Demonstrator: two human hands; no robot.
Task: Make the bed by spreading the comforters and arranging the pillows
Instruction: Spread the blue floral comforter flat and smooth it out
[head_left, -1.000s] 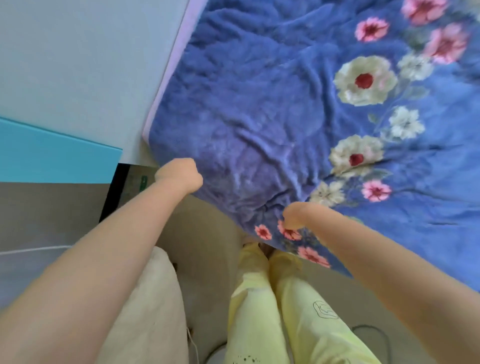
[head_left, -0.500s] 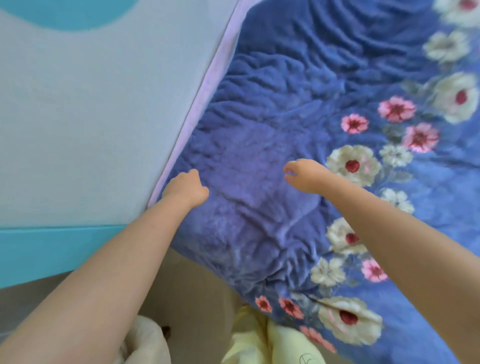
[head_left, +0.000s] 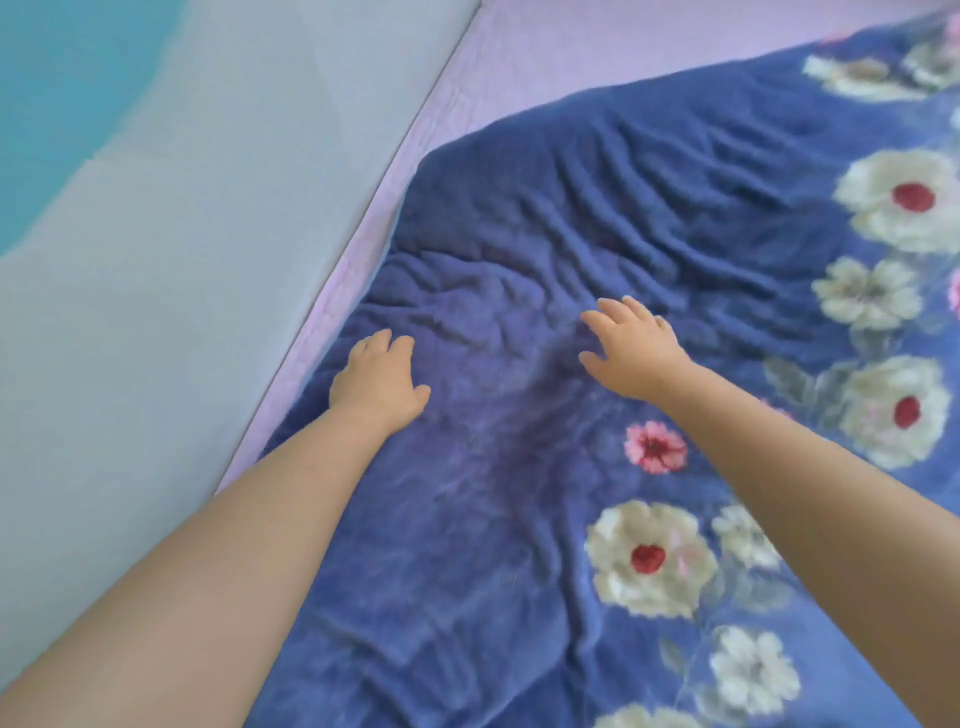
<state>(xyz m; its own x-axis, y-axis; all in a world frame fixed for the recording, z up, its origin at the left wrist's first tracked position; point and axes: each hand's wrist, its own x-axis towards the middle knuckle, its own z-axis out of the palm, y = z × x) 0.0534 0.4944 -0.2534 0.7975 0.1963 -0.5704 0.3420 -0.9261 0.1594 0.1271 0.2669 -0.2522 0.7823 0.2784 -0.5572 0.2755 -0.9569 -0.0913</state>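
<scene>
Comforter (head_left: 571, 493) fabric, blue and plush with white and pink flowers printed along its right side, is spread over most of the bed and is rumpled into ridges towards its far corner. Both hands are laid palm down on it with nothing gripped. The left hand (head_left: 379, 379) is rested near the comforter's left edge, its fingers loosely bent against the fabric. The right hand (head_left: 631, 348) is set a little farther in, with fingers spread wide and fairly straight; whether its palm is pressed fully onto the cloth cannot be told. A wrinkled patch of comforter is seen between the two hands. A lilac sheet (head_left: 597, 47) is left uncovered beyond the far corner and in a narrow strip along the left edge. A pale grey wall (head_left: 208, 208) is met by that strip, with a turquoise area (head_left: 57, 78) at its upper left.
</scene>
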